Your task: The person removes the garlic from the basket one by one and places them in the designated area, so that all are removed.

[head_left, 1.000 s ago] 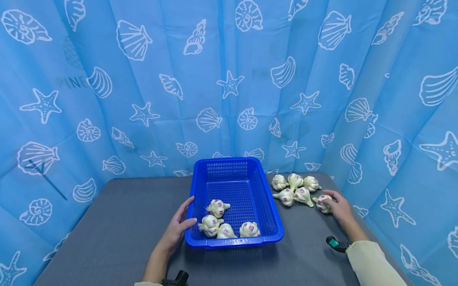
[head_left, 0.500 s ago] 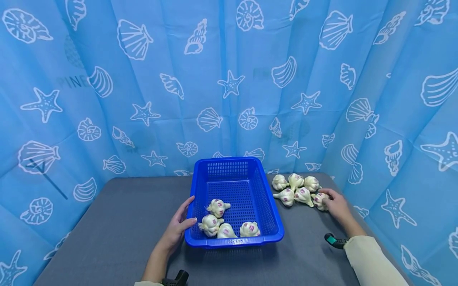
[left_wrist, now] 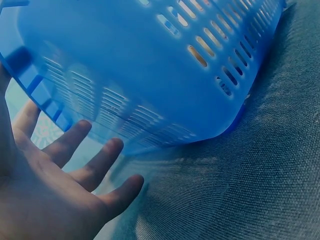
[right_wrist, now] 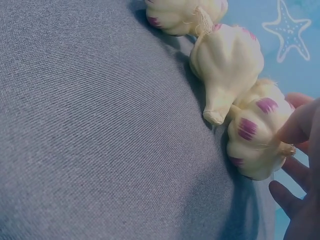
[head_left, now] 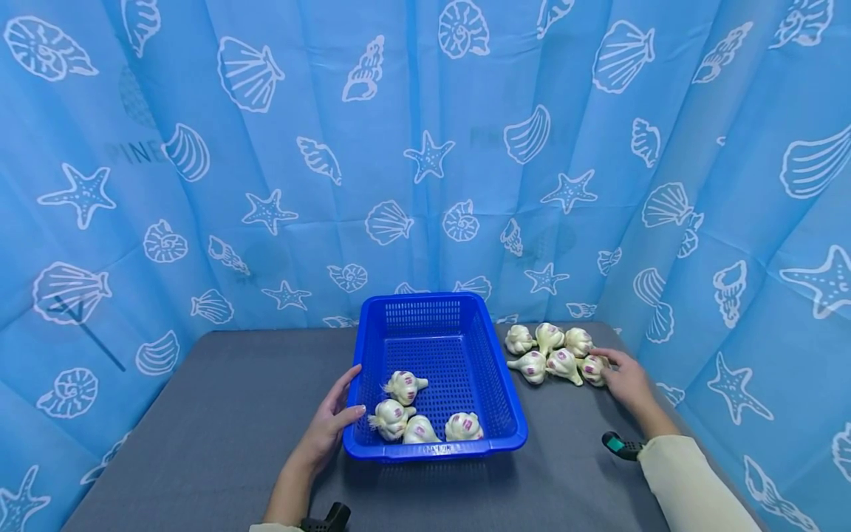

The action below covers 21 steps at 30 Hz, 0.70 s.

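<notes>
In the head view my left hand (head_left: 330, 423) rests at the left side of a blue plastic basket (head_left: 516, 436), thumb and index finger on its rim. The left wrist view shows the other fingers (left_wrist: 102, 162) loosely spread outside the basket wall. Several garlic bulbs lie at the basket's near end, one a garlic bulb (head_left: 464, 426) at the right. On the table my right hand (head_left: 630, 384) pinches a garlic bulb (right_wrist: 255, 135) between thumb and index finger, at the right end of the front row. Its remaining fingers hang behind the bulb in the right wrist view.
Beside the held bulb lies another garlic bulb (head_left: 563, 363), part of two short rows right of the basket. A grey cloth covers the table (head_left: 219, 428). A blue seashell-patterned curtain (head_left: 299, 222) closes off the back and both sides.
My right hand has slid the garlic bulb slightly left, up against its neighbour in the front row. The left hand and the basket have stayed in place.
</notes>
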Tool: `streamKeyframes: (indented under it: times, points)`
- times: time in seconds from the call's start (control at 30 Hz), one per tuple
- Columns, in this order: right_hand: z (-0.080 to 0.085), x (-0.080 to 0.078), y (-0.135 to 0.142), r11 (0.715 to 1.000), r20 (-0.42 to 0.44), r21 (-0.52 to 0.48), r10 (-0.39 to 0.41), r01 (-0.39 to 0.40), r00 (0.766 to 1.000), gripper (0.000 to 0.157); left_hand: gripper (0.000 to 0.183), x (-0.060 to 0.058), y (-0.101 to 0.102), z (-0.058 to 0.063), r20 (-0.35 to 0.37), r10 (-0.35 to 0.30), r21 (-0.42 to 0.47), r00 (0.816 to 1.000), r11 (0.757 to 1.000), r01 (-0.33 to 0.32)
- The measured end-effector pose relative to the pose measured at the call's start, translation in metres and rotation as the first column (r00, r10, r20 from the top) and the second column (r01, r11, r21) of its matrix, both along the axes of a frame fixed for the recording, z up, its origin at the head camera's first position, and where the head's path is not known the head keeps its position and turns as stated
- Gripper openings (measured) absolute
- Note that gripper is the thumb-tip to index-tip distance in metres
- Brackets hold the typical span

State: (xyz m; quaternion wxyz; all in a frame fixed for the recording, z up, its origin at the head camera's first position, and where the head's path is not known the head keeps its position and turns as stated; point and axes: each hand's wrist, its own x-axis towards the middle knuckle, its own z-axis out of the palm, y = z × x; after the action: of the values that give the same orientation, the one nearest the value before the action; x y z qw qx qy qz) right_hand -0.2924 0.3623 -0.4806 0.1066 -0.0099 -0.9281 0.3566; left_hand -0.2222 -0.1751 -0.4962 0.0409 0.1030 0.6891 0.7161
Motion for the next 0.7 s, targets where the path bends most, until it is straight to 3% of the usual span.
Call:
streamKeyframes:
  times: [0.2,0.37,0.5,0.7]
  points:
    - [0.0,0.0,0.0,1.0,-0.028,0.013,-0.004,0.004,1.0,0.042,0.063,0.0,0.0,0.0,0.005,0.006,0.0,1.0,1.0,-0.006]
    - [0.004,-0.002,0.0,0.996,-0.08,-0.017,-0.087,0.086,0.993,0.043,0.063,0.0,0.001,0.001,0.004,0.002,0.005,1.0,1.0,-0.002]
    - [0.012,-0.006,-0.002,0.99,-0.108,-0.043,-0.142,0.138,0.984,0.041,0.063,0.0,0.001,0.001,0.002,0.002,0.004,1.0,1.0,-0.002]
    - [0.026,-0.012,-0.011,0.991,-0.12,-0.026,-0.135,0.133,0.984,0.039,0.064,-0.001,0.001,0.001,-0.005,-0.002,-0.011,1.0,1.0,0.002]
